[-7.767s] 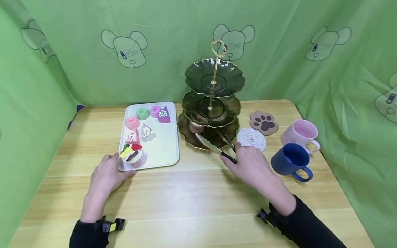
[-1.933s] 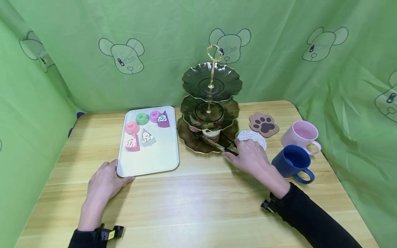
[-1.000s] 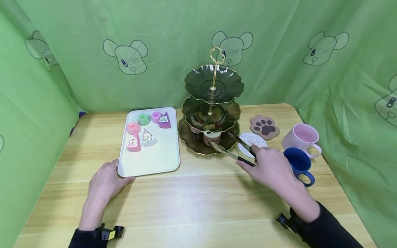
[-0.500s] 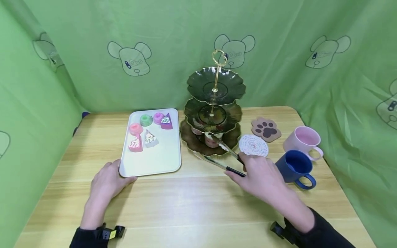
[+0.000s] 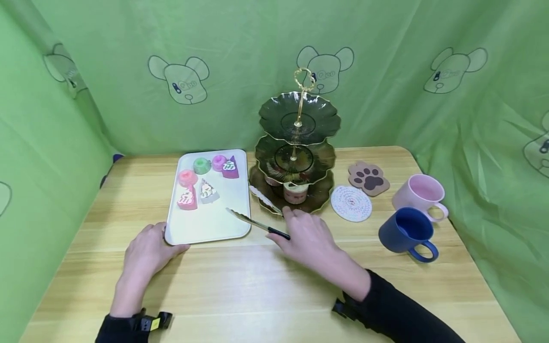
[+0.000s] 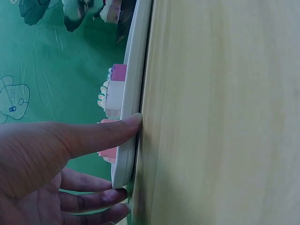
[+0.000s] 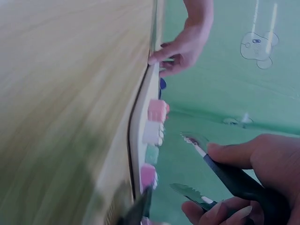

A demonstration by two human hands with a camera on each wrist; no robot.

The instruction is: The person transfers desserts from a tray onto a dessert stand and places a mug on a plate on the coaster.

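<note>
My left hand [image 5: 147,250] holds the near left corner of a white tray [image 5: 214,224], thumb along the front edge. On the tray lie a pink cake slice [image 5: 187,199], a white-topped cake slice [image 5: 208,191], a purple cake slice [image 5: 230,168], and pink, green and purple ring-shaped sweets [image 5: 202,166]. My right hand [image 5: 310,238] grips black-handled serving tongs [image 7: 239,183], spread apart with nothing between their tips, one tip over the tray's right edge. Behind it, a dessert cup [image 5: 295,194] stands on the bottom tier of a dark three-tier stand [image 5: 317,197], another cup [image 5: 271,182] partly hidden beside it.
Right of the stand lie a white woven coaster [image 5: 351,204] and a brown paw-shaped coaster [image 5: 369,178]. A pink mug [image 5: 418,195] and a blue mug [image 5: 405,231] stand near the table's right side. Green cloth [image 5: 240,71] hangs around the back and sides.
The fruit-topped dessert cup went from the tray to the stand's bottom tier. My right hand then drew the spread tongs off it and moved left to the tray. My left hand stays put.
</note>
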